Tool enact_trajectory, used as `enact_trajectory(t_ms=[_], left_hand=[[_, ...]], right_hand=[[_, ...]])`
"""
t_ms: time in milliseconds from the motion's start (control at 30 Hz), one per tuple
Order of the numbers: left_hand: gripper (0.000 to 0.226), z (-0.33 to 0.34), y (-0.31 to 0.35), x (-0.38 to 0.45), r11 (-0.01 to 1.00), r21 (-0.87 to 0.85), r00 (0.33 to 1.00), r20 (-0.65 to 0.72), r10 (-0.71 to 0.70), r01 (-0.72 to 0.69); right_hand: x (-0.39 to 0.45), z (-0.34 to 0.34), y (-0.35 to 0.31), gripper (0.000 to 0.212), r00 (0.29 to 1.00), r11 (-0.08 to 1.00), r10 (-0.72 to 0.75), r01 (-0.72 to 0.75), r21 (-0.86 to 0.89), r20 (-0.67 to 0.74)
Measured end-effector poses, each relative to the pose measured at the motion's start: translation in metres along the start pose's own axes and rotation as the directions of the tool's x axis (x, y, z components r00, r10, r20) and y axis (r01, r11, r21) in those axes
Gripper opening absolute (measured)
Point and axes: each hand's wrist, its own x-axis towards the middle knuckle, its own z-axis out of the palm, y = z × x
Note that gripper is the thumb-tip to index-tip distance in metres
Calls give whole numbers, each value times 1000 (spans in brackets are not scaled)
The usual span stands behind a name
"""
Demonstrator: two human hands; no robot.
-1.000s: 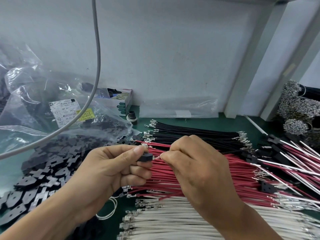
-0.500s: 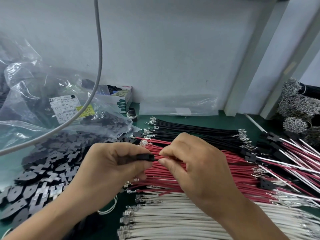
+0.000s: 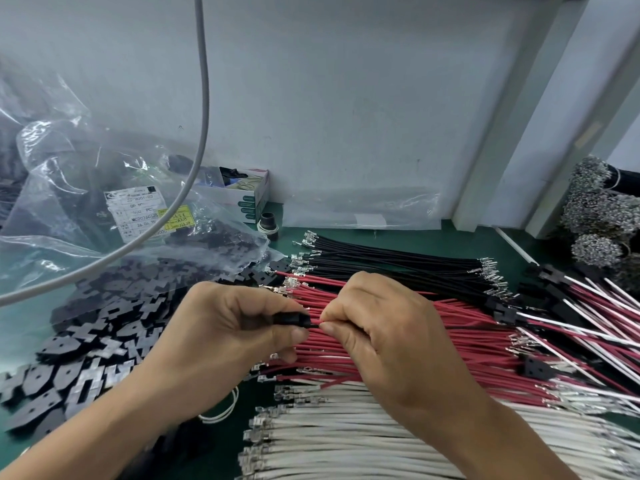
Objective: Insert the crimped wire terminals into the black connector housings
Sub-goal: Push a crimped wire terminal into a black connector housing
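My left hand pinches a small black connector housing between thumb and fingers. My right hand pinches a wire right at the housing's open end, fingertips almost touching it; the wire's colour and terminal are hidden by my fingers. Both hands hover over the row of red wires with crimped metal terminals. Black wires lie behind them and white wires in front. A heap of loose black housings lies to the left.
Clear plastic bags with labels sit at the back left, crossed by a hanging grey cable. A small carton stands by the wall. Finished harnesses and wire bundles lie on the right of the green mat.
The gap between wire and housing has closed: my right fingertips now sit against the housing's end. My left thumb has slid over the top of the housing.
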Motion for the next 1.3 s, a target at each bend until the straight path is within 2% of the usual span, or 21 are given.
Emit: enact_trajectory(t_ms=[100, 200, 267, 333, 400, 467, 800, 933, 1033, 1133, 1200, 1300], left_hand=[[17, 1, 1, 2, 1000, -5, 1000, -4, 10, -10], [16, 2, 2, 3, 999, -34, 1000, -24, 11, -12], [16, 2, 0, 2, 999, -39, 1000, -28, 6, -7], [15, 2, -2, 3, 999, -41, 1000, -31, -2, 0], [16, 2, -5, 3, 998, -58, 999, -44, -4, 1], [16, 2, -6, 3, 998, -55, 999, -48, 7, -10], [17, 1, -10, 5, 1000, -20, 998, -64, 16, -17], [17, 0, -12, 7, 1000, -24, 998, -57, 12, -14], [18, -1, -13, 7, 999, -52, 999, -49, 2, -5], [18, -1, -11, 6, 999, -44, 998, -55, -5, 3], [18, -1, -10, 6, 999, -38, 998, -56, -3, 1], [19, -2, -8, 6, 998, -68, 999, -39, -9, 6]], right_hand=[[3, -8, 3, 13, 1000, 999, 2, -2, -37, 16], [8, -23, 0, 7, 1000, 989, 6, -3, -150, 14], [7, -33, -6, 10, 998, 988, 17, -9, -154, 54], [4, -38, -15, 15, 976, 997, 37, -22, -75, 217], [-3, -31, -22, 22, 909, 999, 26, -8, -47, 417], [-12, -20, -26, 24, 868, 999, 20, 3, -45, 497], [-19, -12, -19, 6, 865, 995, 93, -104, -5, 493], [-20, -15, -16, 12, 900, 981, 169, -192, 18, 401], [-18, -21, -12, 14, 928, 945, 227, -283, 166, 294], [-18, -25, -8, 16, 927, 924, 251, -315, 217, 280], [-19, -25, -7, 16, 926, 922, 264, -324, 212, 269], [-21, -24, -4, 17, 946, 938, 291, -312, 153, 141]])
